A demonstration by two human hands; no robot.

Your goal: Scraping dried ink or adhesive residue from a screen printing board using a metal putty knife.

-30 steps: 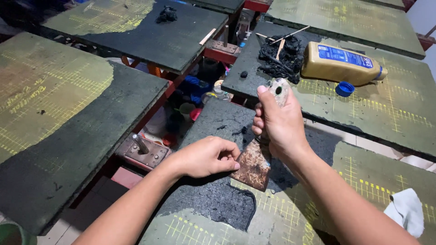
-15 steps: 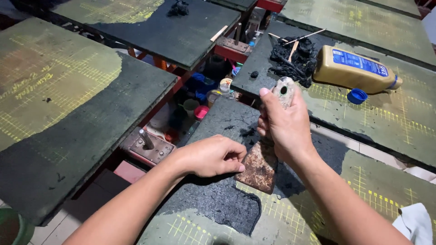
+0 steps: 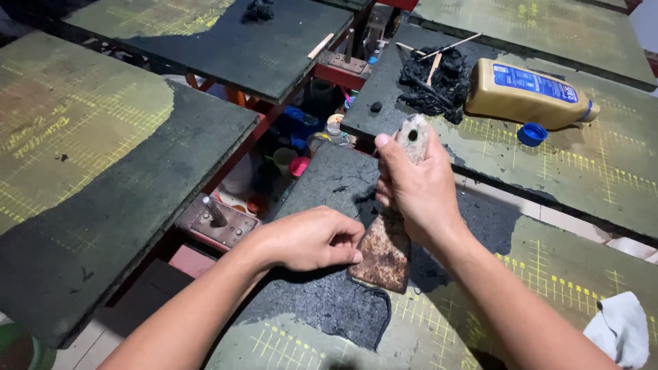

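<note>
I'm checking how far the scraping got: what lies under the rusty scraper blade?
The rusty flat metal scraper blade rests on a black crusted layer over the green gridded board. What lies directly beneath the blade is covered.

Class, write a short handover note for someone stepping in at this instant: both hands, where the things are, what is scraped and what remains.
Right hand: gripping the rusty scraper by its handle, blade down on the board.
Left hand: fisted on the black coating, fingertips by the blade.
Behind: bottle lying on its side, blue cap off, pile of black scrapings. White rag at right.
Done: gridded areas bare.
Left: the dark patch around the blade.
</note>
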